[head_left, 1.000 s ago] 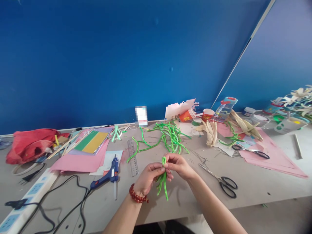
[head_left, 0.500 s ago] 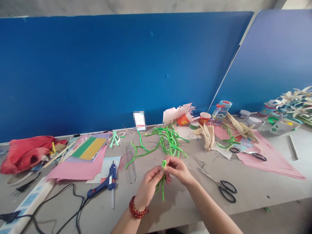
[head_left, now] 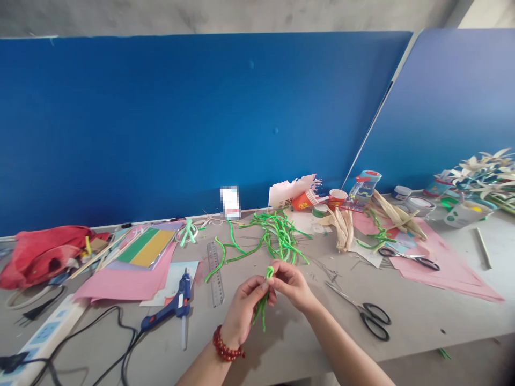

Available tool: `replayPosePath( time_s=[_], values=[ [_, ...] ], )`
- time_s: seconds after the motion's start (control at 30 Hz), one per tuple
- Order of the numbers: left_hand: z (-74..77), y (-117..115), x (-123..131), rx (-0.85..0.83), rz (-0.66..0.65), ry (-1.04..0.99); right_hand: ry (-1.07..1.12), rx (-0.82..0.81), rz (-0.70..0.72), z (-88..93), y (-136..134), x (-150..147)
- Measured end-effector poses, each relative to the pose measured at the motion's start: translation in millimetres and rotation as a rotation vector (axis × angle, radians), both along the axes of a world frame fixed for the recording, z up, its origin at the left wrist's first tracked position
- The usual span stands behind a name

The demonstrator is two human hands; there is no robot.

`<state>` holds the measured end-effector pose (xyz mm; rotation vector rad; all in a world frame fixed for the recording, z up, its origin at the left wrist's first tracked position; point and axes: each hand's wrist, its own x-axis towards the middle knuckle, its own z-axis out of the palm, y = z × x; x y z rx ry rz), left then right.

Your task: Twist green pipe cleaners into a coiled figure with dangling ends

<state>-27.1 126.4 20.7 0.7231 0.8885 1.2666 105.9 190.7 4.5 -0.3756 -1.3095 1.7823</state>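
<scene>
Both hands meet over the front of the table, pinching green pipe cleaners (head_left: pixel 263 311) between them. A bent loop sticks up above the fingertips, and the loose ends hang down below. My left hand (head_left: pixel 245 303), with a red bead bracelet (head_left: pixel 226 344) at the wrist, grips them from the left side. My right hand (head_left: pixel 292 284) closes on the loop from the right, its thumb against the left thumb. Just beyond the hands lies a tangled pile of green pipe cleaners (head_left: pixel 281 236). How the strands join is hidden by the fingers.
Black-handled scissors (head_left: pixel 372 316) lie to the right. A blue glue gun (head_left: pixel 173 305), a clear ruler (head_left: pixel 216 279) and a power strip (head_left: pixel 52 329) with cables are on the left. Pink paper (head_left: pixel 446 268), dried husks (head_left: pixel 341 230) and paper cups (head_left: pixel 337 197) are farther right.
The hands stay together on the green pipe cleaners, with the hanging ends swung slightly left. The camera view has tilted up a little.
</scene>
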Motion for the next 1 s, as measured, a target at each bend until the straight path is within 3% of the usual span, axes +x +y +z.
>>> replayPosePath(
  time_s=[0.17,0.2,0.27,0.33,0.37,0.4,0.53,0.7,0.87,1.0],
  values=[
    [-10.4,1,-3,0.061,0.087,-0.004,-0.113,0.069,0.064,2.8,9,8],
    [-11.2,1,-5,0.060,0.101,-0.001,-0.185,0.109,0.019,6.4,16,14],
    [-11.3,1,-8,0.054,0.131,0.000,-0.397,0.162,-0.278,15.8,37,32],
    [-10.1,1,-10,0.063,0.147,-0.017,-0.789,0.227,-0.591,24.7,64,50],
    [-9.4,0,-11,0.075,0.144,-0.029,-1.084,0.282,-0.687,27.7,78,58],
    [-8.8,0,-10,0.087,0.131,-0.038,-1.204,0.285,-0.725,29.4,92,63],
    [-8.2,-2,-8,0.113,0.085,-0.043,-1.497,0.269,-0.681,22.1,127,59],
    [-8.5,1,-11,0.082,0.149,-0.051,-1.696,0.287,-0.598,9.5,140,37],
    [-8.7,2,-12,0.065,0.152,-0.065,-1.708,0.315,-0.562,18.9,146,42],
    [-8.3,0,-10,0.088,0.135,-0.059,-1.571,0.312,-0.482,33.8,148,61]
  ],
)
